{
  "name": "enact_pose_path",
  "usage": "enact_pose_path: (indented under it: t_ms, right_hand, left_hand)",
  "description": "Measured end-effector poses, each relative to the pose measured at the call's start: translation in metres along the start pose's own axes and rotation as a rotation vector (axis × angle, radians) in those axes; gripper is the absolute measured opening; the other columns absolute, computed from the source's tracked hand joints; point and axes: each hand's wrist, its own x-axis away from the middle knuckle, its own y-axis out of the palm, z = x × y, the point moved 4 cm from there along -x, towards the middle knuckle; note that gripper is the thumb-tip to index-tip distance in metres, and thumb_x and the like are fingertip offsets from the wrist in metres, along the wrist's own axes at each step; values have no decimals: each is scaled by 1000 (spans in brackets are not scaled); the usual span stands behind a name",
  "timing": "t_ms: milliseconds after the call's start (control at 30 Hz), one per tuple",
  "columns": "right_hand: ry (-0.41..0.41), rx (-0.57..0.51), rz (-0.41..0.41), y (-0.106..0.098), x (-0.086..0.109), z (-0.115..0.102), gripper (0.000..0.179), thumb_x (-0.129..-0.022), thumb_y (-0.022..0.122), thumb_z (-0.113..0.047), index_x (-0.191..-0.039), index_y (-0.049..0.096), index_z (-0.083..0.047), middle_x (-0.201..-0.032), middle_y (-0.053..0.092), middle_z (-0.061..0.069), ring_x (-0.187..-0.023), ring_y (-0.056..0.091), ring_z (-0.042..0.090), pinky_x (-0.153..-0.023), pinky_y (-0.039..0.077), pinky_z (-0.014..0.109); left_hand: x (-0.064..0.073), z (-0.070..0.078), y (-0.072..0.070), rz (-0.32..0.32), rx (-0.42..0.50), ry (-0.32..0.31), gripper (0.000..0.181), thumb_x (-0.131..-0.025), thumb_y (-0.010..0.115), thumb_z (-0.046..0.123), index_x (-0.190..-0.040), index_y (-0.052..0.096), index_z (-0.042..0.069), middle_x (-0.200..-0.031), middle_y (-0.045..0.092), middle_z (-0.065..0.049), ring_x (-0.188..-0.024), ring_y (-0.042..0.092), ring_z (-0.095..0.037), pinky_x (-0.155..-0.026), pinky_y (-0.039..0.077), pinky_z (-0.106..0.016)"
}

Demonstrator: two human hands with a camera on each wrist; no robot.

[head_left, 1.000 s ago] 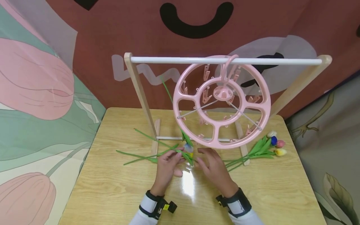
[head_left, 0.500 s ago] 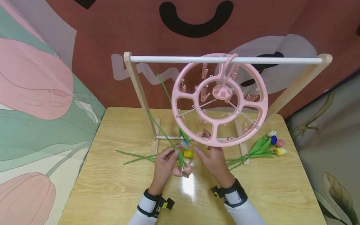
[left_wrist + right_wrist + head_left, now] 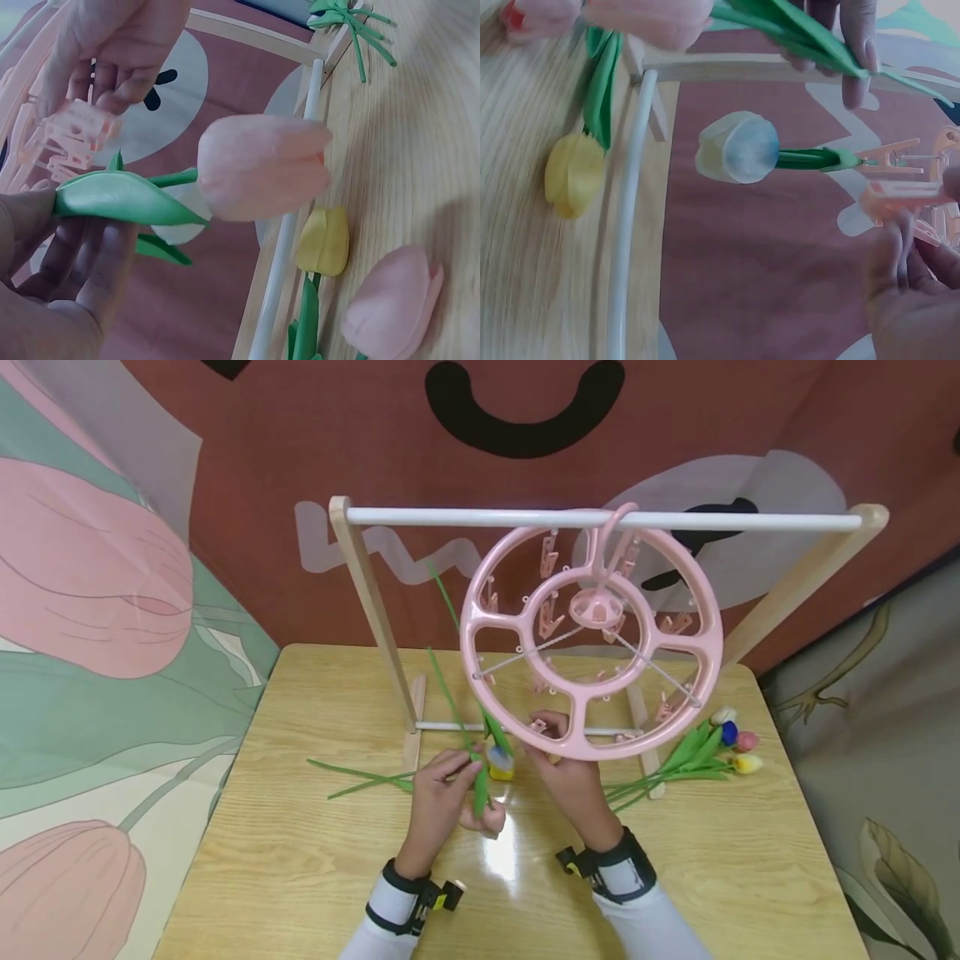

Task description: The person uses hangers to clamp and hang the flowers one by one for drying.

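Note:
My left hand [image 3: 438,797] pinches a pink tulip [image 3: 259,169] by its green stem and leaf, below the front rim of the pink round clip hanger [image 3: 577,743]. The tulip's bloom points down toward the table, and its stem rises past my fingers. My right hand [image 3: 573,789] is up at the hanger's rim, with thumb and fingers around a pink clothespin [image 3: 904,193]. Beside it, a white-and-blue tulip [image 3: 739,148] hangs bloom down from another clothespin [image 3: 892,156].
On the table lie a yellow tulip [image 3: 322,241] and another pink tulip [image 3: 394,304]. A bunch of tulips [image 3: 697,752] lies at the right. The hanger hooks over the white bar [image 3: 465,517] of a wooden stand [image 3: 375,618].
My right hand has moved from beside the tulips up to the hanger's rim and taken hold of a clothespin. The stem in my left hand has swung more upright.

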Motion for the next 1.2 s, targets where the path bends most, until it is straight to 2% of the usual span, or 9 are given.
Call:
enact_pose_path:
  t_ms: [100, 300, 500, 733, 867, 967, 1033, 1100, 1200]
  right_hand:
    - [21, -53, -8, 1, 0, -1, 33, -80, 69, 13, -110, 57, 13, -100, 65, 22, -89, 61, 22, -78, 55, 14]
    - [75, -189, -45, 3, -1, 1, 34, -81, 66, 17, -112, 54, 19, -108, 62, 32, -95, 64, 16, -83, 56, 13]
    - [99, -205, -50, 1, -3, 3, 32, -83, 67, 12, -113, 56, 17, -112, 62, 35, -102, 63, 13, -86, 55, 14]
    - [94, -231, -100, 4, -4, 15, 26, -86, 65, 8, -111, 61, 9, -106, 67, 27, -100, 66, 13, -85, 58, 20]
    - [97, -258, -126, 5, -5, 13, 23, -86, 66, 7, -109, 62, 8, -103, 71, 12, -98, 66, 14, -84, 58, 20]
    - [105, -318, -142, 6, -5, 6, 21, -87, 63, 9, -108, 60, 11, -103, 70, -2, -96, 66, 16, -83, 59, 21]
    - [108, -359, -152, 6, -6, 2, 21, -87, 62, 11, -107, 59, 13, -103, 70, -7, -96, 67, 17, -84, 59, 22]
    - [112, -387, -156, 7, -6, 1, 19, -88, 61, 12, -107, 58, 14, -103, 70, -6, -95, 67, 17, -84, 59, 23]
    - [112, -375, -154, 8, -6, 4, 19, -87, 62, 10, -106, 59, 13, -103, 72, 5, -95, 67, 17, -83, 59, 22]
  left_hand:
    - [-1, 1, 2, -11, 7, 6, 17, -84, 69, -7, -99, 71, -13, -101, 70, -30, -93, 69, -31, -75, 61, -20]
    - [-3, 4, 3, -12, -17, 33, 19, -84, 68, -7, -102, 69, -14, -98, 71, -29, -88, 68, -32, -70, 63, -28]
    - [-6, 6, 2, -24, -42, 29, 20, -86, 67, -7, -105, 70, -11, -100, 70, -29, -87, 68, -30, -68, 64, -34]
    - [-7, 5, 4, -41, -47, 39, 21, -86, 65, -8, -107, 70, -9, -98, 70, -26, -83, 68, -32, -69, 64, -35]
    - [-8, 5, 6, -45, -58, 48, 20, -88, 64, -7, -107, 70, -7, -97, 70, -24, -85, 68, -30, -73, 64, -33]
    - [-8, 5, 8, -54, -70, 63, 20, -89, 64, -5, -108, 70, -6, -97, 70, -23, -87, 66, -28, -75, 63, -35]
    - [-8, 6, 9, -59, -81, 75, 21, -89, 65, -4, -108, 70, -6, -98, 71, -22, -89, 66, -28, -75, 64, -37]
    - [-9, 6, 10, -64, -88, 78, 21, -89, 65, -3, -109, 70, -5, -99, 71, -21, -90, 66, -27, -74, 64, -39]
    - [-9, 6, 11, -74, -84, 74, 22, -89, 64, -3, -111, 70, -4, -100, 71, -21, -92, 66, -27, -75, 63, -40]
